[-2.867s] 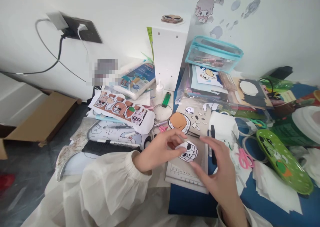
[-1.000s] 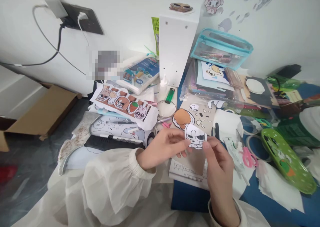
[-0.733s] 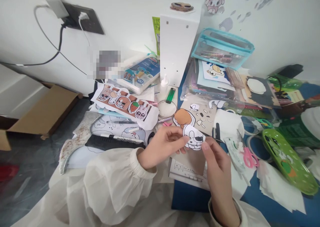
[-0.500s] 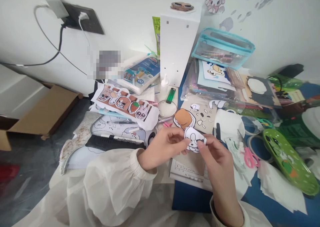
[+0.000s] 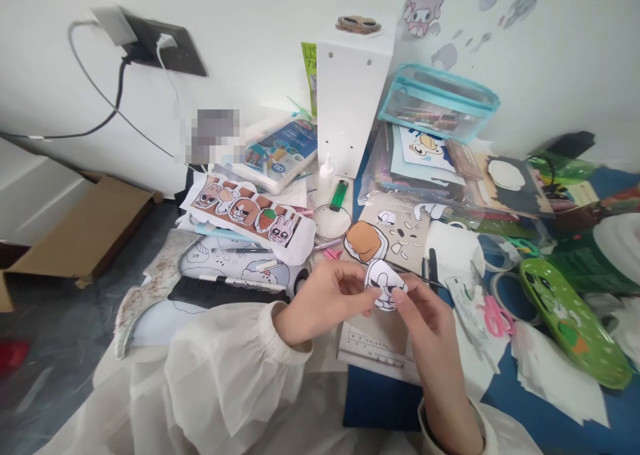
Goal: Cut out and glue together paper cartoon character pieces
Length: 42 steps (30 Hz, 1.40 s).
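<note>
A small white paper cutout (image 5: 383, 285) of a cartoon character, drawn in black lines, is held just above the table between both hands. My left hand (image 5: 325, 301) pinches its left edge with fingertips. My right hand (image 5: 425, 321) pinches its right lower edge with thumb and forefinger. Below the hands lies a beige cutting mat (image 5: 375, 338) with a ruler scale. An orange-and-white cutout (image 5: 366, 241) rests just beyond the held piece.
A printed strip of cartoon animals (image 5: 247, 216) lies at the left. A white box (image 5: 350, 95), a green lighter (image 5: 339, 195), a teal pouch (image 5: 437, 105), pink scissors (image 5: 493, 315), tape rolls (image 5: 505, 285) and a green tray (image 5: 570, 321) crowd the table. A cardboard piece (image 5: 85, 231) sits far left.
The cutout was lifted off the mat and has been turned between my fingertips over the last second. Both hands stay close together in the same spot.
</note>
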Each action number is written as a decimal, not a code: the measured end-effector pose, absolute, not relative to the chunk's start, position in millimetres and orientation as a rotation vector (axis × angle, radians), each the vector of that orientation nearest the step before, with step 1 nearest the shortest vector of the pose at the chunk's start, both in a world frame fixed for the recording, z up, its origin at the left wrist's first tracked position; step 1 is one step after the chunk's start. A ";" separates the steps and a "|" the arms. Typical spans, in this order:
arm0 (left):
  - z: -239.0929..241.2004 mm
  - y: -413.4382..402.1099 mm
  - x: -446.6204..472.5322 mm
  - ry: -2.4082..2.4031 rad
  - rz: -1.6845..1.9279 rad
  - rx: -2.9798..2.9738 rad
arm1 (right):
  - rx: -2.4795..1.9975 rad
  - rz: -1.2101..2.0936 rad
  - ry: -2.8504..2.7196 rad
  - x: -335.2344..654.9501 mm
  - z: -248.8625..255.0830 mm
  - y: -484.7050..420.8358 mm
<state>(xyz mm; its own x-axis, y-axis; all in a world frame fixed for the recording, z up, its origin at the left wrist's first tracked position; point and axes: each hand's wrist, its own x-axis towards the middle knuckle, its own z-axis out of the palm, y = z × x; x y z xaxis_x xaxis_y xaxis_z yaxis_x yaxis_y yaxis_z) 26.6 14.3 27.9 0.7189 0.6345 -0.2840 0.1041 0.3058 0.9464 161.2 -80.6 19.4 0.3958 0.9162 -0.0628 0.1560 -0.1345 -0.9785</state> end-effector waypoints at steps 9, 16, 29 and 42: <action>28.8 13.2 26.8 0.683 0.363 1.247 | -1.587 0.789 -0.979 158.0 17.1 -83.9; 32.6 10.3 24.8 0.644 0.366 1.241 | -1.593 0.782 -0.902 148.0 23.5 -91.0; 38.1 0.4 30.8 0.474 0.720 1.378 | -1.621 0.677 -0.940 152.2 30.3 -83.6; 91.4 31.9 60.9 0.674 0.678 1.845 | -2.320 0.150 -1.073 290.8 8.1 -154.9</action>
<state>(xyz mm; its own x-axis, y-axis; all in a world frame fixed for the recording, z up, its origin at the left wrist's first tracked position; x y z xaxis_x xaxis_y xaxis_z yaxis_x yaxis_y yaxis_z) 60.9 31.9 91.4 0.6854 0.7131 0.1472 0.1427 -0.3298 0.9332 290.8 -154.9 8.1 0.6713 0.7293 0.1324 0.6650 -0.5137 -0.5421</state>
